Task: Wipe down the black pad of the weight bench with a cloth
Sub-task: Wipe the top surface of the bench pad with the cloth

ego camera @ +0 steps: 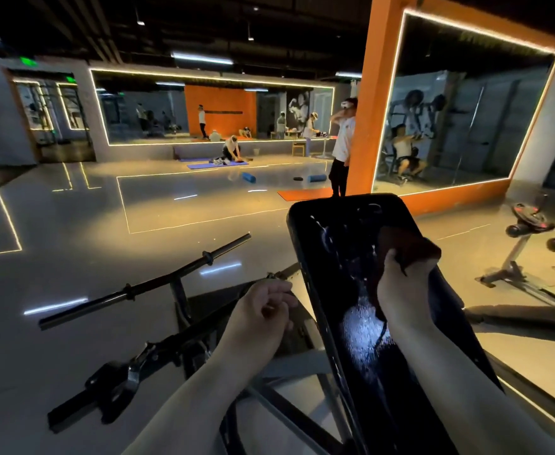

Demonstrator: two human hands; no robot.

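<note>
The long black pad [341, 257] of the weight bench runs from the lower middle up to the centre right, glossy with wet streaks and a shiny damp patch. My right hand [400, 287] grips a dark brown cloth [407, 247] and holds it against the pad's upper right part. To the left of the pad, my left hand [264, 310] hovers above the bench frame with its fingers loosely curled and nothing in it.
A black barbell bar [145, 284] lies on its rack to the left, over the bench's metal frame [269, 382]. Another bench machine [532, 257] stands at right. A person [343, 149] stands by the orange mirrored pillar [364, 126]. Polished floor stretches away at left.
</note>
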